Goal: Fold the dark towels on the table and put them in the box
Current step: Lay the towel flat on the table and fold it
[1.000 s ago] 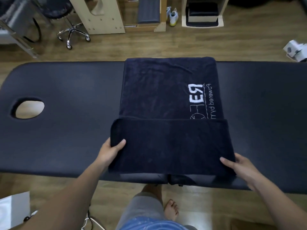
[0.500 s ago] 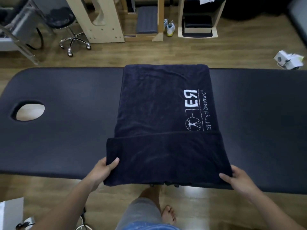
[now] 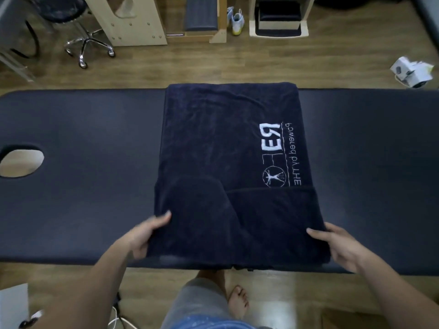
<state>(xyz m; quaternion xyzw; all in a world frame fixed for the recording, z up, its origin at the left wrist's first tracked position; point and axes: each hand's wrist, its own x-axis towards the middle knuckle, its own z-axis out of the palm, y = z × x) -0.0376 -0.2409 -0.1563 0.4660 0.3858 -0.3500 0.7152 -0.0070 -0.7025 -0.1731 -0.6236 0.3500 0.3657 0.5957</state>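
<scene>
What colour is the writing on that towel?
The writing is white, on a dark navy towel; the head view shows it.

The towel (image 3: 213, 138) hides the fingers of the left hand (image 3: 142, 236) and the right hand (image 3: 342, 248) (only the thumbs lie on top), so each grip is half seen. The counter (image 3: 83, 198) runs off the frame's left and right edges. At the lower left, a white object (image 3: 11, 302) is cut off.

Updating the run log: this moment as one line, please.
towel: near flap folded over, on table | left hand: grips near-left edge | right hand: grips near-right edge
</scene>
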